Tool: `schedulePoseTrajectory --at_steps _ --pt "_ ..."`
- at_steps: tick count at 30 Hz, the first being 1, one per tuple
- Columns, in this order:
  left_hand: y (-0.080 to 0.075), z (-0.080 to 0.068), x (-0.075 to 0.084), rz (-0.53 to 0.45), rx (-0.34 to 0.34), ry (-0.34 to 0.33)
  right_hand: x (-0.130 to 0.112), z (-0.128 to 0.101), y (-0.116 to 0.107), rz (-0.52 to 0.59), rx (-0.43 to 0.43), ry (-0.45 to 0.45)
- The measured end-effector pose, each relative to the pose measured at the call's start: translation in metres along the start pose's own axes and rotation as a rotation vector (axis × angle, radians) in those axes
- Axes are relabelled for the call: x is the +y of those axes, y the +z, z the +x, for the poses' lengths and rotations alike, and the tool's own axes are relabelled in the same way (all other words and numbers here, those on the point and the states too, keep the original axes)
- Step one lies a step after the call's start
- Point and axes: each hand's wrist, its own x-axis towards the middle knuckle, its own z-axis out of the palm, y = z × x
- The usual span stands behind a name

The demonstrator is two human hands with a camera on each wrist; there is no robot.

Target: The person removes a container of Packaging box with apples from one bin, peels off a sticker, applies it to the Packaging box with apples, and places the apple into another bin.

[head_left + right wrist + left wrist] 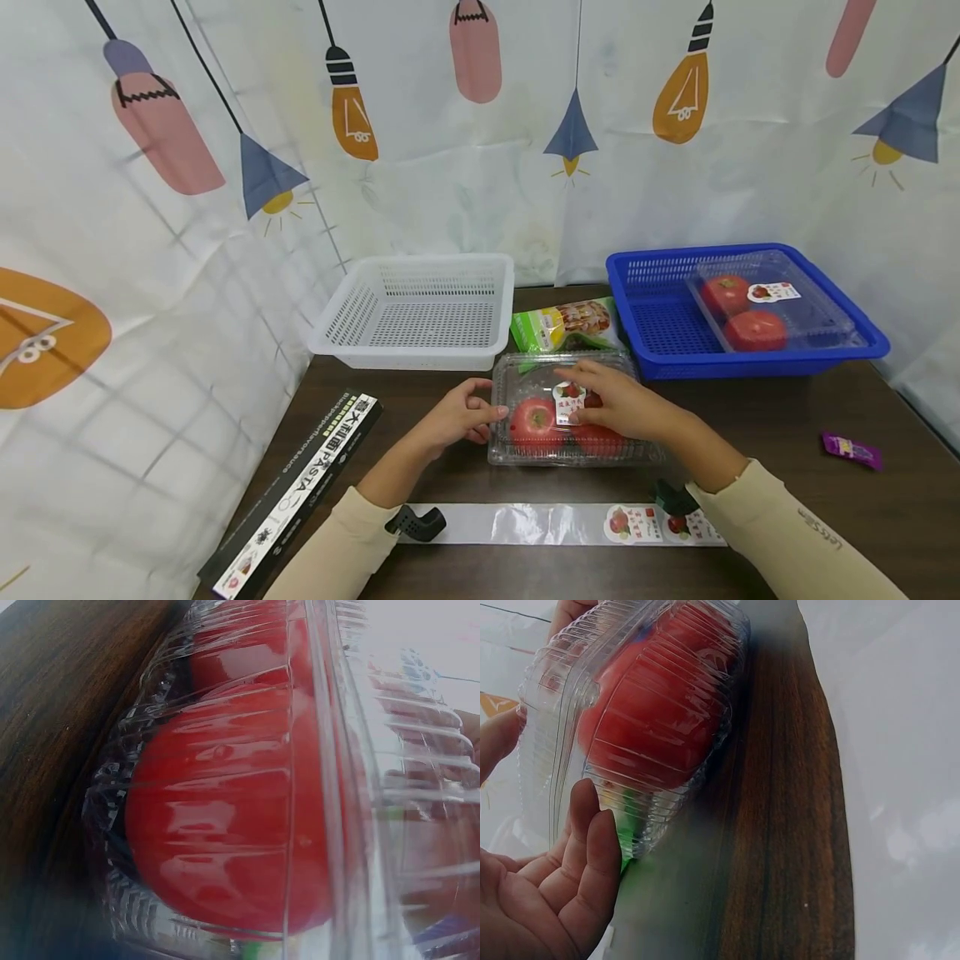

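On a dark wooden table (750, 417) before a lamp-print curtain (465, 167), the left hand (457, 414) touches, fingers relaxed, a clear plastic tomato clamshell (525, 392); the flat right hand (618, 400) presses its lid.

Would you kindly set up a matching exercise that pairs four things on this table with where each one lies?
Things:
1. white basket
2. blue basket
3. purple packet
4. black pasta box

Places:
A. far right of the table, lying alone
B. left table edge, near the curtain
C. back of the table, left of the green bag
D. back right, holding a clear tomato box

Pairs: 1-C, 2-D, 3-A, 4-B
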Motion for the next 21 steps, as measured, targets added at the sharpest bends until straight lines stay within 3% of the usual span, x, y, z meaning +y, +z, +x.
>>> schedulePoseTrajectory --at_steps 9,21 --pt "0.000 0.000 0.001 0.001 -0.001 -0.002 0.002 0.001 0.002 -0.036 -0.001 -0.019" --pt "-0.001 0.000 0.003 -0.014 -0.030 0.000 -0.008 0.007 0.007 -0.134 0.001 0.056"
